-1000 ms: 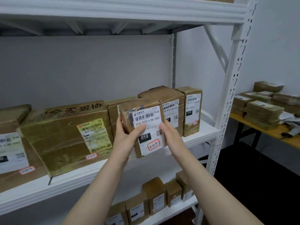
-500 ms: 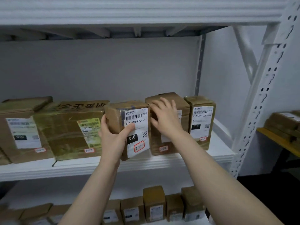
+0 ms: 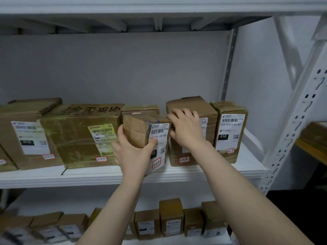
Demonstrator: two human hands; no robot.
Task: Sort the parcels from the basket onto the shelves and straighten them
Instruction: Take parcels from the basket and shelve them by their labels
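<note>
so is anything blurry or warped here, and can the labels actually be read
Head view: light is soft and even, no glare; the held parcel shows a sharp, readable label; the lower-shelf parcels at bottom left are smeared; the shelf upright bows from wide-angle distortion; the upper shelf underside is shadowed.

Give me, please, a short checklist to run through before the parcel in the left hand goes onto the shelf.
1. Grip: left hand holds the held parcel, thumb over its label: ok.
2. Held parcel upright: tilted, not ok.
3. Label faces outward: ok.
4. Neighbour steadied: right hand rests on the 3-2-8 parcel: ok.
5. Gap wide enough between the large box and the 3-2-8 parcel: cannot tell.
6. Order: tag reads 3-2-7, beside 3-2-8: ok.
</note>
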